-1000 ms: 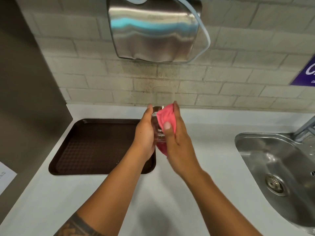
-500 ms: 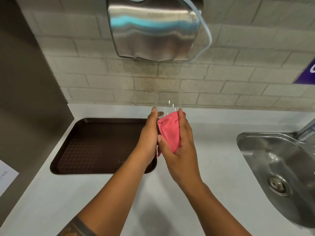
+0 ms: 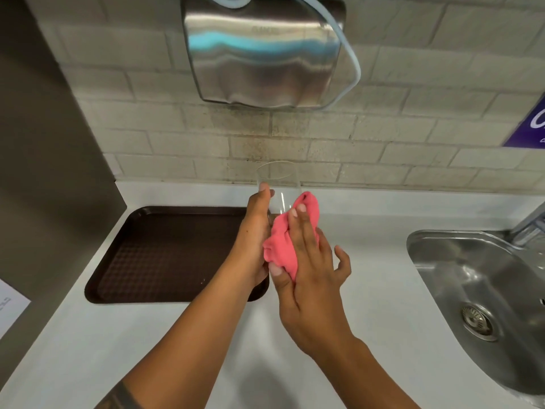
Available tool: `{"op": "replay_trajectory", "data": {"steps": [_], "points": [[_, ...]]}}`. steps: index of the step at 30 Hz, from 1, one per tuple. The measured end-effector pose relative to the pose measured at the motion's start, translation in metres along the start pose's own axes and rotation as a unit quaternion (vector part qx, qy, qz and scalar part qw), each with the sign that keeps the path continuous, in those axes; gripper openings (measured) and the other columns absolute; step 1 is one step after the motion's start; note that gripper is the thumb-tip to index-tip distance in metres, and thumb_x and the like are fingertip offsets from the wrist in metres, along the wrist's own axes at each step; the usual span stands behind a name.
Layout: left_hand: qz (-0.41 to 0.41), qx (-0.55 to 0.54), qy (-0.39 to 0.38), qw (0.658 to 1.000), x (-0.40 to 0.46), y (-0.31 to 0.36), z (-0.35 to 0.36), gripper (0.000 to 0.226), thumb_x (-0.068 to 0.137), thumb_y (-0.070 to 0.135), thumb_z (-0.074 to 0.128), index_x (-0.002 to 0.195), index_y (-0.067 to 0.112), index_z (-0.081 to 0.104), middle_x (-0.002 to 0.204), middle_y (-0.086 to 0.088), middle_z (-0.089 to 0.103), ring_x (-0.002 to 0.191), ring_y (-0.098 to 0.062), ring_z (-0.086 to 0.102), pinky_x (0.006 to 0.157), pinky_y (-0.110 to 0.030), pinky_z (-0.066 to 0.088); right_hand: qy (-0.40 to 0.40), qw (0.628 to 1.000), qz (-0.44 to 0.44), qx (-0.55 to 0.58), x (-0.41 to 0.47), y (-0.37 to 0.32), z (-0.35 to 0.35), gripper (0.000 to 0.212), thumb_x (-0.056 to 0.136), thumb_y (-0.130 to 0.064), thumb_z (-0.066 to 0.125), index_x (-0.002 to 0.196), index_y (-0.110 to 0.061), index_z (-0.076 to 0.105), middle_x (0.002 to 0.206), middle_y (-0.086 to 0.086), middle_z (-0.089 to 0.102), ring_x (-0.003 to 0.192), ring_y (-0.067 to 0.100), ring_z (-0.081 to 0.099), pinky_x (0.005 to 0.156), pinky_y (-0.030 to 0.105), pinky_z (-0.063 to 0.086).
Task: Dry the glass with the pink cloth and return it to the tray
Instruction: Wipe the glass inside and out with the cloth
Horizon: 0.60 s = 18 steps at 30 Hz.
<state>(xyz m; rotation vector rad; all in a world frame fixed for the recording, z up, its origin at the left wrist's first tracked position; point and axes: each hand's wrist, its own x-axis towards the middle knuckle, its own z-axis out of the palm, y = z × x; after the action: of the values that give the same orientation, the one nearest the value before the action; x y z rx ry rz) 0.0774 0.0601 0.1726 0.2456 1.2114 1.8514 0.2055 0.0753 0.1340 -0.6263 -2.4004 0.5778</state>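
Now L hand (image 3: 255, 231) gripping glass (image 3: 278, 187), R hand (image 3: 309, 278) clutching pink cloth (image 3: 283, 246) above tray (image 3: 165, 211) edge.

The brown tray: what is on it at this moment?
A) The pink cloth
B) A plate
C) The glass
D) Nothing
D: the brown tray lies bare on the counter, while the left hand holds the glass above it and the right hand presses the pink cloth against the glass.

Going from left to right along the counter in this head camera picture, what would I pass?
Brown tray → left hand holding the glass → pink cloth under the right hand → steel sink.
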Motion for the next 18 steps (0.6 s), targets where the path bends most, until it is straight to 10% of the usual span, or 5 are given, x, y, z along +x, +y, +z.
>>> {"op": "replay_trajectory", "data": {"steps": [3,8,14,18], "points": [[0.048,-0.002,-0.015,0.999,-0.010,-0.021,0.015,0.063,0.105,0.055,0.048,0.160,0.023,0.051,0.148,-0.001,0.064,0.148,-0.018,0.055,0.127,-0.040,0.039,-0.001,0.999,-0.038,0.001,0.022,-0.005,-0.010,0.075,0.102,-0.066,-0.001,0.168,-0.034,0.013,0.179,-0.010,0.002,0.164,0.025,0.012,0.128,0.050,0.010],[0.110,0.119,-0.023,0.987,-0.008,-0.019,0.006,0.025,0.109,0.042,0.046,0.119,0.038,0.067,0.152,-0.003,0.067,0.110,-0.010,0.074,0.090,-0.031,0.060,0.036,0.992,-0.004,0.118,0.079,-0.005,-0.025,0.057,0.114,-0.044,0.022,0.167,-0.026,0.026,0.179,-0.006,0.003,0.164,0.014,0.007,0.132,0.038,0.016],[0.086,0.127,0.013,0.988,0.001,-0.010,-0.004,0.058,0.102,0.072,0.038,0.116,0.037,0.083,0.119,0.001,0.084,0.113,-0.018,0.079,0.102,-0.033,0.059,0.011,0.966,0.085,0.245,0.060,0.000,-0.019,0.061,0.113,-0.045,0.028,0.169,-0.034,0.006,0.177,-0.016,0.007,0.156,-0.008,0.013,0.112,-0.005,0.019],[0.030,0.064,0.017,0.997,0.002,-0.007,-0.005,0.058,0.102,0.073,0.043,0.121,0.030,0.076,0.117,-0.011,0.084,0.112,-0.025,0.081,0.110,-0.051,0.055,0.016,0.979,0.051,0.196,0.016,-0.004,-0.001,0.062,0.113,-0.041,0.028,0.168,-0.035,0.000,0.176,-0.020,-0.006,0.153,-0.021,-0.003,0.118,0.001,0.010]]}}
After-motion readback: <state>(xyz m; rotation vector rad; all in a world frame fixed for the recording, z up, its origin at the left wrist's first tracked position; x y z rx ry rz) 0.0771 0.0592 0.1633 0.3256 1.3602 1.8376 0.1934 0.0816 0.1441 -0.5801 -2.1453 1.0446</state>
